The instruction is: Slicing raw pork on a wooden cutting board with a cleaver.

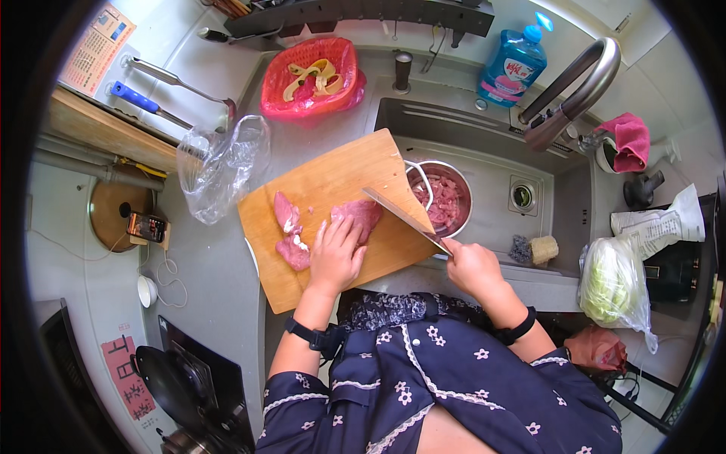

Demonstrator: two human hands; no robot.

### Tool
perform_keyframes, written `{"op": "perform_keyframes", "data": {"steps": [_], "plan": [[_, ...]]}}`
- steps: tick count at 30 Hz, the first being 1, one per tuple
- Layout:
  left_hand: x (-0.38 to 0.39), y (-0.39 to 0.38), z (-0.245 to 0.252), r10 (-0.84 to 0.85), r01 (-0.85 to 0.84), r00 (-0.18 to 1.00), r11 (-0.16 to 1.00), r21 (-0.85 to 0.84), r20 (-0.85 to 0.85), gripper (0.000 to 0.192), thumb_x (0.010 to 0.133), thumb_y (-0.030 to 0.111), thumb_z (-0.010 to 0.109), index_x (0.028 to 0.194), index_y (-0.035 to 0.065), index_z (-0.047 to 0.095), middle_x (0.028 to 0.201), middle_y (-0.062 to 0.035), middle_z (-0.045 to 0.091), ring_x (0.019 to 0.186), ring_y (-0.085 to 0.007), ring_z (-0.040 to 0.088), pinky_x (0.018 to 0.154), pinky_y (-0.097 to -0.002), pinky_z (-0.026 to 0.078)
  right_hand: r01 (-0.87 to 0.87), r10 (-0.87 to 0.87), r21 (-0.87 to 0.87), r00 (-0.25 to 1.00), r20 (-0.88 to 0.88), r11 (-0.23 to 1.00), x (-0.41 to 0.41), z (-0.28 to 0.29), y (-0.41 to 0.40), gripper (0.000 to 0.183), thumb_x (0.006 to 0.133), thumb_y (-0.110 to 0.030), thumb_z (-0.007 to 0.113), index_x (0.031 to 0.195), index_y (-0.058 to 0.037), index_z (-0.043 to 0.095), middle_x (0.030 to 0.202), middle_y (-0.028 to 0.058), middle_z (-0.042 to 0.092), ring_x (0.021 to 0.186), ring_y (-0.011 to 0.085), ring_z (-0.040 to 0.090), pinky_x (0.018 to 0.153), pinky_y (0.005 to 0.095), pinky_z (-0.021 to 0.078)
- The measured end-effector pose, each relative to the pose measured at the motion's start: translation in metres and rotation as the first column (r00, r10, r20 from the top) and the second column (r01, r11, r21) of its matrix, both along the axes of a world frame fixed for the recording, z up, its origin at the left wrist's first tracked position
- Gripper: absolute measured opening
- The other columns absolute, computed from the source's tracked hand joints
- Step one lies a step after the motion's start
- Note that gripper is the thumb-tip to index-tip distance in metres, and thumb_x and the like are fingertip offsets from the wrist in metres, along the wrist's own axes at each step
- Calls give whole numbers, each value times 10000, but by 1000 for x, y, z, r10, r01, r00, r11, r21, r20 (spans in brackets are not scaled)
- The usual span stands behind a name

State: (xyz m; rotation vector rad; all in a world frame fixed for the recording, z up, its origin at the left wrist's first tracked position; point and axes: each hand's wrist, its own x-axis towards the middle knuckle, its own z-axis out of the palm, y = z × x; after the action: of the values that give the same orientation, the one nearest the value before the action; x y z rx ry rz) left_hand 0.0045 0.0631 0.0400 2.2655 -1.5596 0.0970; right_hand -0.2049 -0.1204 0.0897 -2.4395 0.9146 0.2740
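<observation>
A wooden cutting board (pixel 317 170) lies at a slant on the counter, its right end over the sink's edge. My left hand (pixel 339 249) rests flat on a piece of raw meat (pixel 363 215) near the board's middle, fingers pointing away from me. My right hand (pixel 473 267) grips a kitchen knife (pixel 400 213), whose blade reaches over the board just right of that meat. Smaller pieces of raw meat (pixel 294 253) with white fat lie to the left. A steel pot (pixel 466 190) of cut meat stands in the sink, partly beneath the board's right end.
The steel sink (pixel 493 164) has a faucet (pixel 567 108) at its back right. A red basket (pixel 309 105) with peelings stands behind the board, a clear plastic bag (pixel 218 170) to its left. A blue soap bottle (pixel 513 68) stands behind the sink; a bagged cabbage (pixel 612 281) sits at right.
</observation>
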Motion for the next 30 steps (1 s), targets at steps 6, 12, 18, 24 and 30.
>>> {"op": "perform_keyframes", "data": {"steps": [6, 12, 18, 24, 30], "plan": [[1, 16, 6, 56, -62, 995, 995, -77, -77, 400, 760, 177, 661, 1145, 69, 638, 1222, -111, 599, 1159, -294, 543, 1037, -484, 374, -4, 4, -6, 1000, -1, 1000, 2, 4, 1, 194, 816, -124, 507, 987, -101, 596, 772, 207, 666, 743, 423, 645, 692, 534, 510], [-14, 15, 5, -53, 52, 998, 996, 74, 18, 435, 776, 223, 654, 1185, 78, 629, 1261, -84, 593, 1221, -255, 505, 1099, -468, 308, -11, 11, -16, 1000, -2, 1000, 3, 6, 2, 177, 814, -126, 511, 966, -91, 594, 761, 199, 667, 736, 417, 647, 684, 530, 511], [-3, 21, 19, -120, 123, 992, 986, 114, -32, 388, 773, 207, 654, 1140, 82, 646, 1201, -62, 621, 1196, -242, 524, 1104, -468, 307, -13, 13, -42, 1000, 8, 999, 0, 2, 3, 163, 812, -129, 517, 950, -88, 594, 752, 193, 668, 727, 410, 650, 672, 525, 512], [4, 7, 10, -20, 22, 999, 999, 46, -35, 275, 777, 159, 645, 1046, 114, 680, 1130, -63, 636, 1133, -249, 557, 1083, -477, 329, -10, 10, -32, 1000, 4, 999, 3, 5, 4, 165, 813, -127, 514, 951, -88, 596, 752, 196, 666, 732, 411, 650, 681, 524, 511], [45, 13, 3, 237, -274, 887, 961, -40, -396, 313, 804, 186, 656, 1101, 90, 650, 1141, -100, 633, 1087, -307, 582, 956, -395, 458, 5, -5, -11, 1000, -8, 1000, 7, 10, 3, 199, 812, -135, 506, 979, -97, 608, 764, 205, 665, 750, 420, 646, 692, 524, 508]]}}
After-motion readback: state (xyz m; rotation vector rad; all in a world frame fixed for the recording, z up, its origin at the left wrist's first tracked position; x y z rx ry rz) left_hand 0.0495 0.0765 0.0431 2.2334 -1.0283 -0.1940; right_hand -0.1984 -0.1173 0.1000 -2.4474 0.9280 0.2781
